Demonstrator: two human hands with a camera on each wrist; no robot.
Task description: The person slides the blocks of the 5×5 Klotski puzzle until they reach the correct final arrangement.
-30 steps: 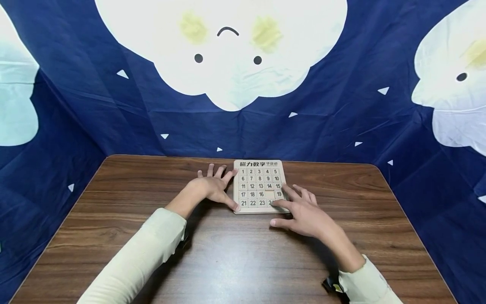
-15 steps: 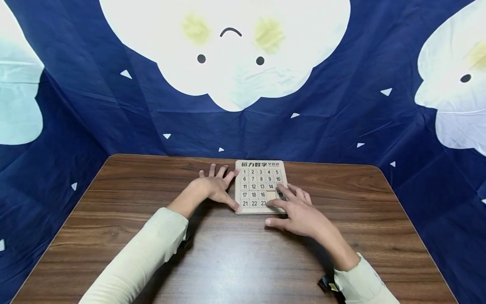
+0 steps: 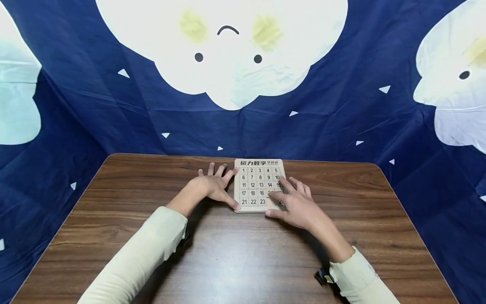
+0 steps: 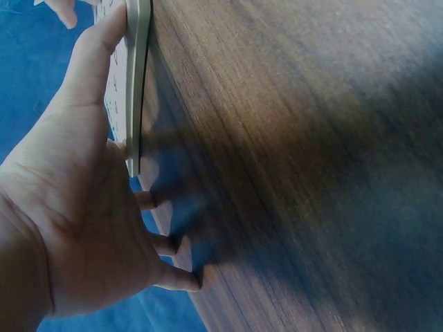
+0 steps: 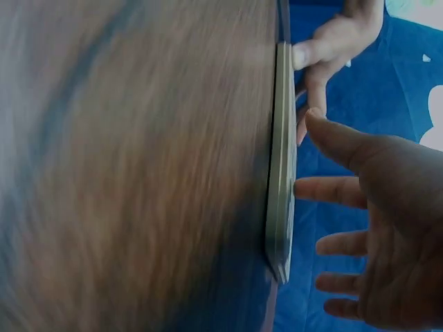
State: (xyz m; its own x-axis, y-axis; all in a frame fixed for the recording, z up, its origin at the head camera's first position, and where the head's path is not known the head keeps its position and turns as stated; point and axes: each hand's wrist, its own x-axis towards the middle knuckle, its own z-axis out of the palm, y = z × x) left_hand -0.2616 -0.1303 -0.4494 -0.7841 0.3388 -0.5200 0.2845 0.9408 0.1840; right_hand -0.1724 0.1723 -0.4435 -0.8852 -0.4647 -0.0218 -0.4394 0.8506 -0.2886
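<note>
A pale wooden number slide puzzle (image 3: 253, 181) lies flat at the table's far side, its numbered tiles in rows. My left hand (image 3: 213, 186) spreads beside its left edge, thumb on the lower left corner and index finger near the upper left; the left wrist view shows the thumb along the board's rim (image 4: 138, 90). Over the right side reaches my right hand (image 3: 300, 207), index fingertip on a tile in the fourth row, partly covering its number. The bottom row has a bare slot (image 3: 271, 203) right of tile 23. In the right wrist view, the right hand's (image 5: 394, 207) fingers are extended.
The brown wooden table (image 3: 228, 257) extends toward me and to both sides of the puzzle. A dark blue cloth (image 3: 182, 122) with white cloud prints hangs behind and beside the table. A small black device (image 3: 323, 276) sits by the right sleeve.
The gap in the fourth row is now filled, and a gap shows in the bottom row right of 23. My right index finger has moved up the board; my left hand stays put.
</note>
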